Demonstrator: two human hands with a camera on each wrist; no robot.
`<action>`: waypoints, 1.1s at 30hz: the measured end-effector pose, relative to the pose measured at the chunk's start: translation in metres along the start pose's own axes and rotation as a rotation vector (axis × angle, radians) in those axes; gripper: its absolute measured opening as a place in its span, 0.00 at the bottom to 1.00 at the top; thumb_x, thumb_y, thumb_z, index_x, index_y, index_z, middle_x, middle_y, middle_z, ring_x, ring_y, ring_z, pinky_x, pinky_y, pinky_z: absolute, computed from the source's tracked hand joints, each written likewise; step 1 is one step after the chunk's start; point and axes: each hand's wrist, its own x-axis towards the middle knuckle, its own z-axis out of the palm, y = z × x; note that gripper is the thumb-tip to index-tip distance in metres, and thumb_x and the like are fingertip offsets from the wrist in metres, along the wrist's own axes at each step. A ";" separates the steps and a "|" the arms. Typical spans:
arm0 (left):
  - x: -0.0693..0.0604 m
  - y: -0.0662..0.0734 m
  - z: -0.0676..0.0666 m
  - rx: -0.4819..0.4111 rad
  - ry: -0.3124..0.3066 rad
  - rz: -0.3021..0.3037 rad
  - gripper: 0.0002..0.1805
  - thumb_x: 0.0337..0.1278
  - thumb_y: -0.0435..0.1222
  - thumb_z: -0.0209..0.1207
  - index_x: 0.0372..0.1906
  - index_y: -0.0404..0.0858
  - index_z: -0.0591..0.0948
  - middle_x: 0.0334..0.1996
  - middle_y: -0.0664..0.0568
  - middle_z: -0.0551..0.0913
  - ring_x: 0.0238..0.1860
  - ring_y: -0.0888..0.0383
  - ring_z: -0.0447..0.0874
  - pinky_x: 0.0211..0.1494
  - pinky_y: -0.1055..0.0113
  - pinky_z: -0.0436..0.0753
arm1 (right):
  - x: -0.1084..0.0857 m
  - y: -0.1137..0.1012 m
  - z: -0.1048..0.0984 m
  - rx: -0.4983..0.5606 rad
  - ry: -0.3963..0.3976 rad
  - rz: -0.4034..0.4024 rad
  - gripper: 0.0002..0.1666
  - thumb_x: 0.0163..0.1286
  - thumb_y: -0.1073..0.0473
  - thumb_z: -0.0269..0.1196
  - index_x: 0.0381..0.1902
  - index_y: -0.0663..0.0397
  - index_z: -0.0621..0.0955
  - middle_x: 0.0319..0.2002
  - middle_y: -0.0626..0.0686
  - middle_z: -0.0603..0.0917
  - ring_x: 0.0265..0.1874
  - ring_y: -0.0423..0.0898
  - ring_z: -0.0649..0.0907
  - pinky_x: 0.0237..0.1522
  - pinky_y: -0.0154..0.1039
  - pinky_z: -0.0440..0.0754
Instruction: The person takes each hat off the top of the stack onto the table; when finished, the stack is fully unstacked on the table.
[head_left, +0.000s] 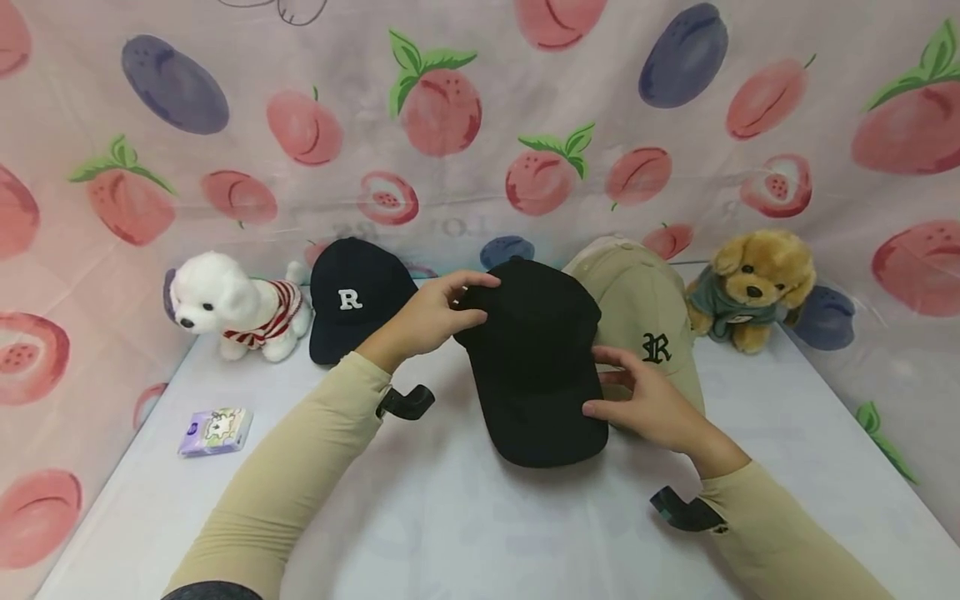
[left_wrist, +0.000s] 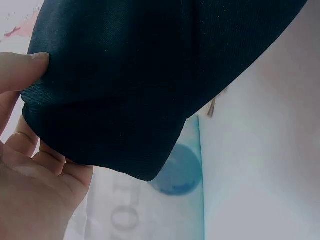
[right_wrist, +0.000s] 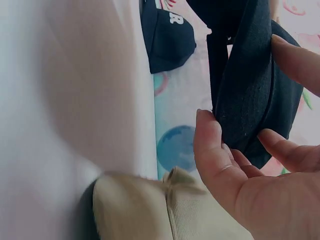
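Observation:
Both hands hold a plain black baseball cap [head_left: 528, 367] up off the table, its brim toward me. My left hand [head_left: 431, 321] grips the crown's side edge; in the left wrist view the thumb lies on the cloth [left_wrist: 115, 90] with the fingers [left_wrist: 50, 160] behind it. With thumb and fingers my right hand [head_left: 648, 404] pinches the other side by the brim, as the right wrist view of the cap [right_wrist: 245, 95] shows. Close behind the right hand stands a beige cap [head_left: 637, 292] with a black letter R. The cap's inside is hidden in the head view.
At the back left sit a white toy dog [head_left: 262, 312] in a striped top and a navy cap [head_left: 337, 333] with a white R. A brown toy dog [head_left: 768, 267] sits back right. A purple-and-white packet [head_left: 216, 433] lies left on the white table [head_left: 480, 533]. Fruit-print cloth hangs behind.

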 end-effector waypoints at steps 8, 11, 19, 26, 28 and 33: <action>-0.008 -0.008 -0.016 0.023 0.057 -0.035 0.23 0.63 0.32 0.63 0.64 0.43 0.79 0.50 0.47 0.81 0.47 0.49 0.76 0.45 0.58 0.77 | 0.015 -0.005 0.013 -0.006 -0.024 0.003 0.45 0.65 0.58 0.72 0.73 0.67 0.63 0.71 0.65 0.66 0.60 0.61 0.76 0.55 0.51 0.79; -0.010 -0.012 -0.021 0.042 0.071 -0.045 0.23 0.64 0.33 0.62 0.64 0.44 0.79 0.52 0.47 0.81 0.49 0.49 0.76 0.46 0.57 0.77 | 0.021 -0.005 0.019 0.020 -0.033 0.012 0.45 0.65 0.58 0.72 0.73 0.67 0.63 0.71 0.64 0.65 0.60 0.60 0.76 0.53 0.47 0.80; -0.010 -0.021 -0.031 0.038 0.090 -0.067 0.24 0.65 0.29 0.61 0.66 0.41 0.77 0.44 0.44 0.83 0.37 0.52 0.76 0.41 0.62 0.74 | 0.040 -0.007 0.029 0.054 -0.019 0.039 0.46 0.65 0.57 0.72 0.74 0.64 0.62 0.72 0.61 0.65 0.61 0.60 0.75 0.56 0.49 0.78; -0.004 -0.027 -0.038 0.048 0.141 -0.101 0.24 0.65 0.27 0.60 0.66 0.38 0.77 0.54 0.42 0.79 0.44 0.52 0.78 0.47 0.62 0.76 | 0.062 -0.005 0.037 0.042 -0.015 0.058 0.46 0.66 0.56 0.70 0.75 0.64 0.61 0.72 0.63 0.65 0.62 0.61 0.74 0.58 0.52 0.76; -0.003 -0.030 -0.041 0.061 0.151 -0.114 0.24 0.64 0.27 0.60 0.66 0.38 0.77 0.57 0.41 0.78 0.47 0.51 0.78 0.51 0.60 0.77 | 0.069 -0.004 0.040 0.019 -0.009 0.057 0.46 0.66 0.56 0.71 0.75 0.65 0.61 0.71 0.64 0.65 0.61 0.62 0.75 0.58 0.53 0.76; 0.004 -0.038 -0.047 0.126 0.172 -0.148 0.24 0.65 0.28 0.60 0.66 0.40 0.77 0.61 0.42 0.73 0.48 0.49 0.76 0.50 0.58 0.77 | 0.086 -0.004 0.046 -0.007 -0.002 0.079 0.47 0.65 0.55 0.71 0.75 0.64 0.61 0.72 0.63 0.65 0.61 0.61 0.75 0.58 0.53 0.77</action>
